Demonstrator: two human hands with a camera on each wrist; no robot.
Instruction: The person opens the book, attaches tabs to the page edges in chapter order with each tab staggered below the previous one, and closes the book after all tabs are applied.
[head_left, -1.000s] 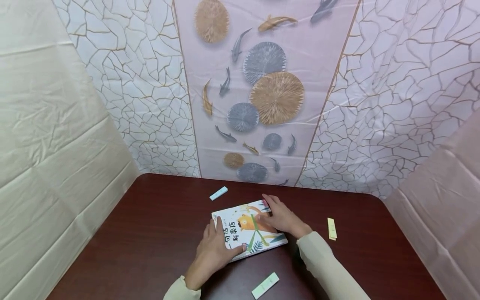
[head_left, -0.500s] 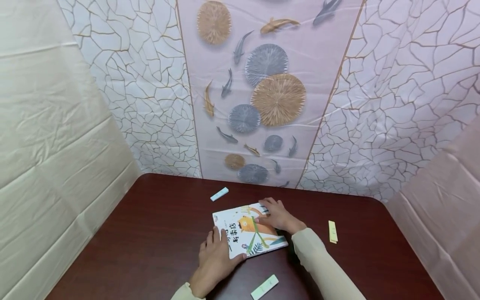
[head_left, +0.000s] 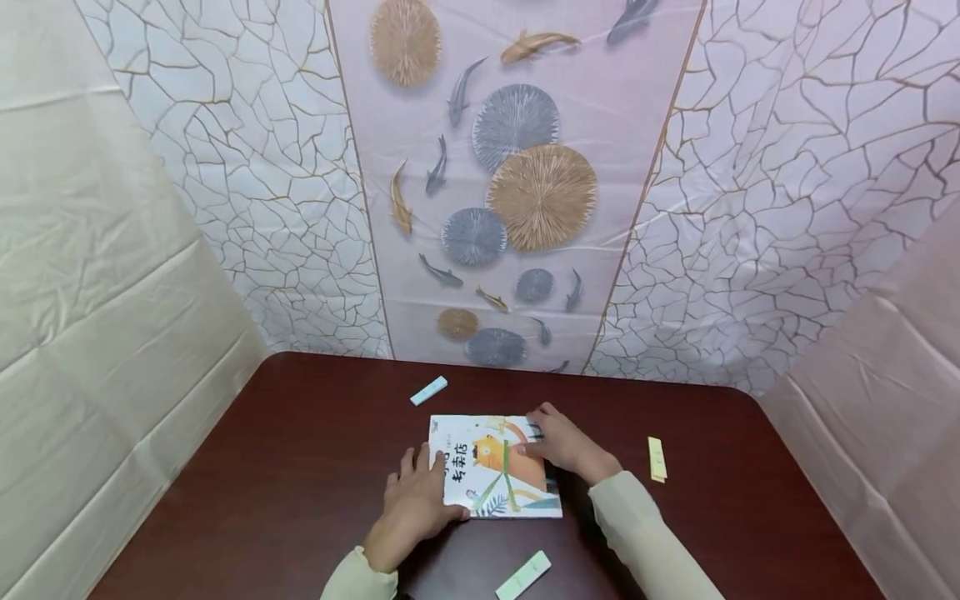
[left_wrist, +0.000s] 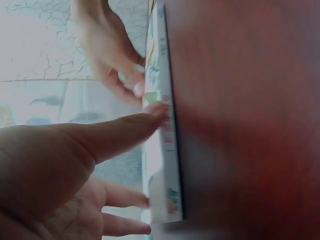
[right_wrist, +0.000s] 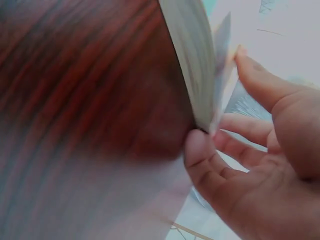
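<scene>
A picture book (head_left: pixel 480 492) with an orange animal and Chinese characters on its white cover lies face up on the dark table. At its left end is my left hand (head_left: pixel 416 498), fingers straight and touching the edge. In the left wrist view, the left thumb (left_wrist: pixel 122 131) presses the printed book edge. My right hand (head_left: pixel 566 446) holds the right end. The right wrist view shows its thumb (right_wrist: pixel 265 82) on the cover side and bent fingers at the corner of the pages (right_wrist: pixel 192 55), with a gap under the cover. Part of the title is hidden by the left hand.
Small flat strips lie around the book: a pale blue one (head_left: pixel 429 391) behind it, a yellow one (head_left: pixel 657 459) to the right and a pale green one (head_left: pixel 523 575) in front. Patterned cloth (head_left: pixel 540 200) hangs behind the dark table (head_left: pixel 300 467).
The book has turned clockwise, so its near edge now runs level across the head view. Both hands have moved with it, and the head view has shifted slightly.
</scene>
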